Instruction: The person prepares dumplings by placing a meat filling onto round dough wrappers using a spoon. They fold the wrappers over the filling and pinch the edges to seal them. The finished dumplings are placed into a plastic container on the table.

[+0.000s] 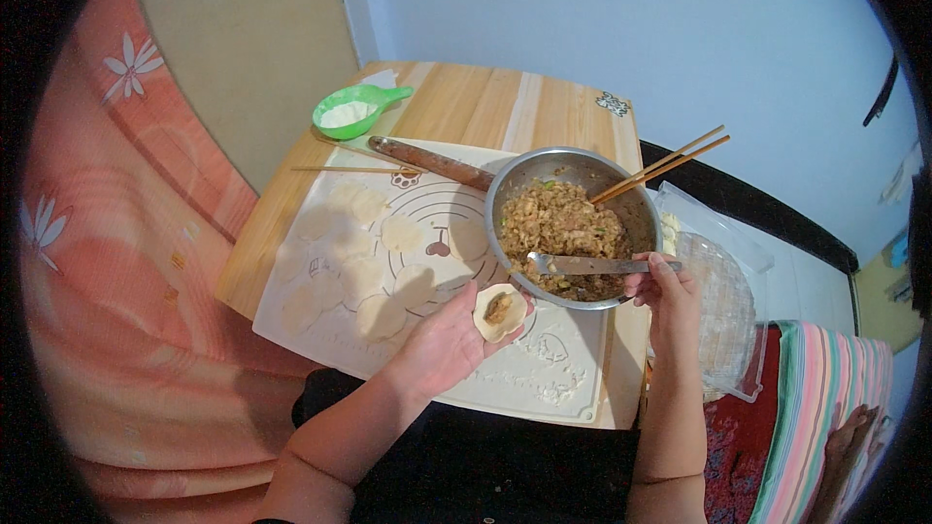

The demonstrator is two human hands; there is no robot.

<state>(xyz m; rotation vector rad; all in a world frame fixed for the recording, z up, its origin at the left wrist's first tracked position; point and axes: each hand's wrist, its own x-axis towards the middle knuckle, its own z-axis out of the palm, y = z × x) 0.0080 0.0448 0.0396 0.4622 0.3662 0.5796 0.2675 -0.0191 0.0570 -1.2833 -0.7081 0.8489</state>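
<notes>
My left hand holds a round dumpling wrapper in its fingers, with a small lump of brown filling in the middle. The wrapper lies open, just beside the near left of a steel bowl. My right hand grips a flat metal spatula by its end, its blade reaching across the near part of the bowl. Minced filling with green bits sits in the bowl. Two wooden chopsticks stick out over its far right rim. Several thin wrappers lie to the left of my left hand.
A white printed mat covers much of the wooden table. A rolling pin lies behind, with thin sticks near it. At the far left stands a green ladle of white flour. Clear plastic containers are to the right.
</notes>
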